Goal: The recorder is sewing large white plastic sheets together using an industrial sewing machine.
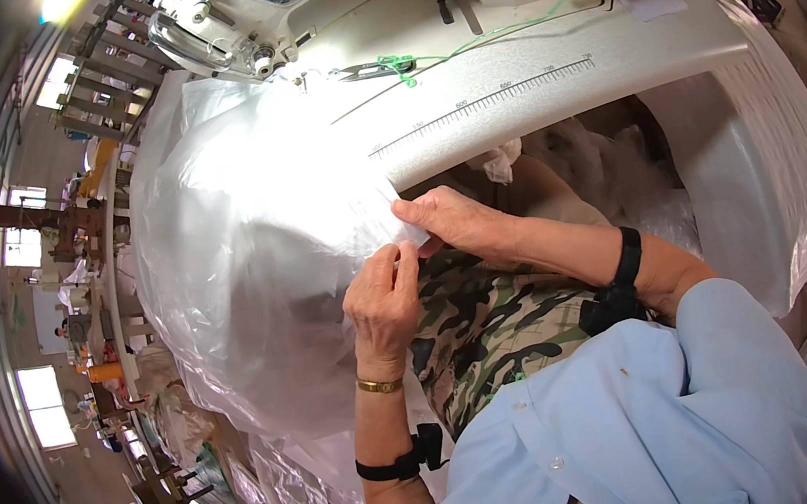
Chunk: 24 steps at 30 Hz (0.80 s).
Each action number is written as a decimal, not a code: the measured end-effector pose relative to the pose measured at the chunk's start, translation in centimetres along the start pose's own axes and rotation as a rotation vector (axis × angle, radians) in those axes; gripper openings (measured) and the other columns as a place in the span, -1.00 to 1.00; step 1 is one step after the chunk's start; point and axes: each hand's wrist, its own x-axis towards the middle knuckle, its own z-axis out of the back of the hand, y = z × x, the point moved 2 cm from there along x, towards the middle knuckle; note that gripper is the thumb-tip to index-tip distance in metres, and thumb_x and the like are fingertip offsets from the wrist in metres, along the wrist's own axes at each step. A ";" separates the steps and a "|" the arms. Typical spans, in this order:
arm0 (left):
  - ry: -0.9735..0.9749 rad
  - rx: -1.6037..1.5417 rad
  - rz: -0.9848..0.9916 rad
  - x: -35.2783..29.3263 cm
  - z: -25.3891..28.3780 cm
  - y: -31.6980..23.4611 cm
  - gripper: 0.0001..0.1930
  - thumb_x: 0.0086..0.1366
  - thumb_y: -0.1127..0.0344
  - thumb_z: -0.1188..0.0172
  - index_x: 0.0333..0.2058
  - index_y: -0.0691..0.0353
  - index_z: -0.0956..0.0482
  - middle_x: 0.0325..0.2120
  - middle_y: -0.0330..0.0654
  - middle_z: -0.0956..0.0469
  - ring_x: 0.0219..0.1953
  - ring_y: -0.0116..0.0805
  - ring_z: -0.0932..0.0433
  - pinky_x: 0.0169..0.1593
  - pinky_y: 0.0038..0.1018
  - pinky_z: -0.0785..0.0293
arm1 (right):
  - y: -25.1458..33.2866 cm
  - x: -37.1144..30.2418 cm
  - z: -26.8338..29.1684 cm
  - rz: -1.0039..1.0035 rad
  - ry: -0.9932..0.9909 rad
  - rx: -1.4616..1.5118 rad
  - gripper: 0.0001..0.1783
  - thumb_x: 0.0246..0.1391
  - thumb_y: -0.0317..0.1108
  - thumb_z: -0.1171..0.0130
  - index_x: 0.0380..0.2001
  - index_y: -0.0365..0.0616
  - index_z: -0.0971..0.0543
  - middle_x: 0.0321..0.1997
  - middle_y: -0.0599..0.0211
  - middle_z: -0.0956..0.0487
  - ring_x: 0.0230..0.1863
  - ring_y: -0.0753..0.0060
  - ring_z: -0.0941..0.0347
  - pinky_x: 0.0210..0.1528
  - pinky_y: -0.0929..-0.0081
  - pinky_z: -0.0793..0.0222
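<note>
A large, translucent white plastic sheet [234, 263] spreads over the left end of the sewing machine table and hangs down in folds toward my lap. My left hand [384, 300] pinches its edge between thumb and fingers. Close beside it, my right hand [450, 218] grips the same edge, thumb on top and fingers mostly underneath. Both hands are over my lap, just in front of the table's near edge. Behind them stands a white sewing machine [373, 4], its needle area at the upper left. Glare washes out part of the sheet there.
Dark-handled thread snips [376, 70] lie on the table [543, 79] beside a tangle of green thread [398, 63]. A printed ruler scale runs along the tabletop. More plastic sheeting [767, 177] drapes over the table's right end. Shelves and workbenches line the left side.
</note>
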 end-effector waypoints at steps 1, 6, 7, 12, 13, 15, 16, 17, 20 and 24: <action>0.002 -0.003 -0.002 0.1 0.1 -0.1 -0.73 0.05 0.52 -0.21 -0.21 0.27 -0.60 -0.36 -0.20 -0.53 -0.45 -0.33 -0.55 -0.43 -0.48 -0.44 | 0.0 0.1 0.0 0.030 0.034 -0.071 -0.40 0.29 0.18 0.07 -0.43 -0.16 -0.57 -0.38 0.45 -0.54 -0.34 0.65 -0.43 -0.17 0.54 -0.45; 0.012 -0.023 0.000 0.0 0.5 -0.2 -0.75 0.04 0.53 -0.30 -0.24 0.23 -0.62 -0.38 -0.22 -0.53 -0.50 -0.34 -0.54 -0.46 -0.47 -0.45 | -0.7 0.0 0.4 0.057 0.043 -0.067 -0.52 0.30 0.03 -0.01 -0.46 -0.17 -0.57 -0.42 0.47 -0.53 -0.34 0.69 -0.43 -0.23 0.62 -0.47; 0.000 -0.036 0.005 -0.1 0.5 -0.3 -0.75 0.06 0.50 -0.29 -0.22 0.24 -0.61 -0.39 -0.22 -0.52 -0.50 -0.34 -0.53 -0.46 -0.47 -0.44 | -0.8 -0.2 0.4 0.061 0.038 -0.060 -0.56 0.30 -0.03 -0.03 -0.44 -0.18 -0.57 -0.42 0.46 -0.54 -0.34 0.70 -0.44 -0.24 0.64 -0.47; -0.152 -0.145 0.012 -1.6 1.3 -1.2 -0.79 0.13 0.37 -0.32 -0.25 0.28 -0.61 -0.50 -0.19 -0.50 -0.56 -0.29 -0.51 -0.48 -0.46 -0.43 | -1.0 -0.8 0.3 -0.011 0.039 0.058 -0.68 0.26 -0.17 -0.11 -0.36 -0.24 -0.60 -0.37 0.35 -0.61 -0.36 0.65 -0.50 -0.24 0.66 -0.48; -0.009 -0.198 0.110 -2.0 1.3 -1.4 -0.81 0.18 0.33 -0.30 -0.27 0.30 -0.62 -0.52 -0.19 -0.52 -0.57 -0.32 -0.52 -0.48 -0.49 -0.42 | -1.0 -1.0 0.3 -0.043 0.029 0.073 -0.71 0.24 -0.21 -0.14 -0.33 -0.26 -0.61 -0.36 0.30 -0.63 -0.37 0.63 -0.52 -0.24 0.66 -0.48; 0.135 -0.248 0.210 -2.7 1.0 -2.0 -0.81 0.23 0.29 -0.27 -0.29 0.32 -0.62 -0.54 -0.18 -0.53 -0.57 -0.36 -0.53 -0.48 -0.52 -0.42 | -0.9 -1.2 0.1 -0.057 0.020 0.071 -0.74 0.23 -0.24 -0.16 -0.32 -0.26 -0.61 -0.36 0.29 -0.64 -0.38 0.62 -0.53 -0.25 0.65 -0.49; 0.222 -0.610 0.551 -3.4 0.2 -1.9 -0.79 0.27 0.27 -0.25 -0.30 0.34 -0.62 -0.53 -0.20 -0.56 -0.56 -0.42 -0.53 -0.47 -0.55 -0.42 | -0.8 -1.2 0.1 -0.070 0.011 0.067 -0.76 0.21 -0.26 -0.17 -0.31 -0.26 -0.61 -0.36 0.28 -0.65 -0.38 0.60 -0.53 -0.26 0.65 -0.49; 0.303 -0.972 0.893 -4.3 -0.7 -1.8 -0.77 0.30 0.25 -0.22 -0.30 0.36 -0.62 -0.52 -0.22 -0.58 -0.55 -0.47 -0.54 -0.47 -0.58 -0.41 | -0.8 -1.2 0.0 -0.071 0.014 0.068 -0.76 0.21 -0.26 -0.17 -0.31 -0.26 -0.61 -0.36 0.28 -0.65 -0.38 0.60 -0.53 -0.26 0.65 -0.49; 0.262 -1.295 1.083 -3.8 -2.6 -3.2 -0.63 0.38 0.12 -0.12 -0.10 0.37 -0.54 -0.27 -0.22 -0.58 -0.29 -0.54 -0.52 -0.23 -0.58 -0.42 | -0.9 -1.5 -0.2 -0.072 0.010 0.144 -0.77 0.20 -0.28 -0.19 -0.33 -0.27 -0.61 -0.38 0.31 -0.64 -0.38 0.62 -0.52 -0.30 0.66 -0.48; 0.003 -1.649 1.176 -3.0 -4.5 -3.0 -0.57 0.46 0.00 0.05 0.03 0.26 -0.41 -0.11 -0.22 -0.50 -0.18 -0.50 -0.45 -0.09 -0.41 -0.41 | -0.3 -1.9 -0.7 -0.030 -0.029 0.022 -0.78 0.14 -0.30 -0.21 -0.40 -0.28 -0.60 -0.40 0.35 -0.61 -0.38 0.68 -0.48 -0.33 0.66 -0.45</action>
